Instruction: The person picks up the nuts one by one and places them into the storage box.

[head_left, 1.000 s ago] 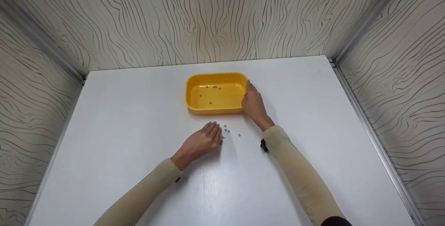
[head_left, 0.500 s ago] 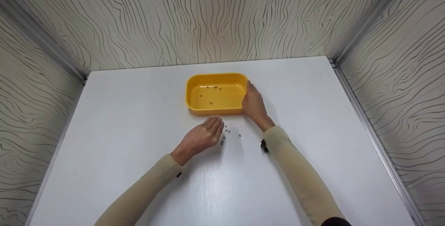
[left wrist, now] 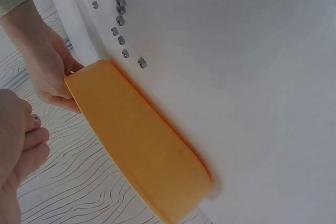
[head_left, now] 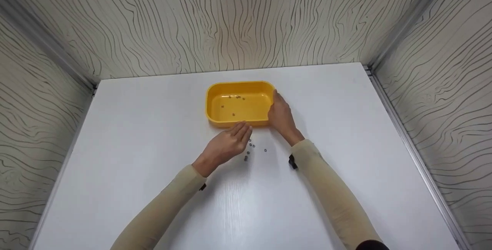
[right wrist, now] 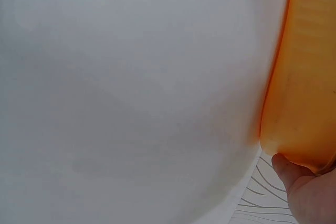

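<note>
A yellow plastic tray (head_left: 251, 108) stands on the white table with several small metal nuts (head_left: 233, 114) scattered on its floor. My right hand (head_left: 281, 116) grips the tray's right end, its thumb against the outer wall (right wrist: 299, 93) in the right wrist view. My left hand (head_left: 227, 144) is at the tray's near side, fingertips overlapping the rim in the head view. Between its curled fingers a small metal nut (left wrist: 35, 118) shows in the left wrist view. Several loose nuts (left wrist: 121, 20) lie on the table in front of the tray, partly behind the left hand in the head view.
The white table (head_left: 134, 127) is bounded at the back by a wood-grain patterned panel (head_left: 230, 23). Similar panels with metal corner profiles stand at both sides. One nut (head_left: 265, 150) lies a little right of the others.
My left hand has risen from beside the loose nuts and moved forward and slightly right to the tray's near rim. The right hand and the tray have stayed in place.
</note>
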### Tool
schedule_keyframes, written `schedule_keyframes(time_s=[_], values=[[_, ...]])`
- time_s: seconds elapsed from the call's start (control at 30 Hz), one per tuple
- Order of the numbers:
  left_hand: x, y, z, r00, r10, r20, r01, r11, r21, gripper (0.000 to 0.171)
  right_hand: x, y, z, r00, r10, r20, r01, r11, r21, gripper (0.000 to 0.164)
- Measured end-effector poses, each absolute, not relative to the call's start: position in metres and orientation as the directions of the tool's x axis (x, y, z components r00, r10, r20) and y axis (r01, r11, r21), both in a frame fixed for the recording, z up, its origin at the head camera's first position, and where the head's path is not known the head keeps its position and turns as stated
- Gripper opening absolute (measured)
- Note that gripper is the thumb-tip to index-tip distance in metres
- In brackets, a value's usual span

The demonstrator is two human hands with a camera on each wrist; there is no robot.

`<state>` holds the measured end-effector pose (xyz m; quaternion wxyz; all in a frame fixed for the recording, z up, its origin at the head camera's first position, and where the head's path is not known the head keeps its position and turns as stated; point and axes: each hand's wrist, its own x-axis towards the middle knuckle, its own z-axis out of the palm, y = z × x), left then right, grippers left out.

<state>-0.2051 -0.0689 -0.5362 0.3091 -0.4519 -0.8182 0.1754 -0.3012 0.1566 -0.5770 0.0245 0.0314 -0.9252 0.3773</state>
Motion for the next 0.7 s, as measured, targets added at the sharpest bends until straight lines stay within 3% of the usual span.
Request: schedule_keyframes(time_s=[0.3,0.7], values=[[-0.214,-0.062,-0.525,-0.472,0.786,0.400,0.637,0.618,-0.462,0.039,-0.299,0.158,-0.576,-0.997,-0.045,0.057,-0.073,0.689,-0.721,0.064],[-0.236,-0.066,-0.523,-0.642,0.565,0.519,0.697,0.712,0.086,0.033,-0.301,0.158,-0.576,-0.994,-0.063,0.095,-0.112,0.685,-0.720,0.062]])
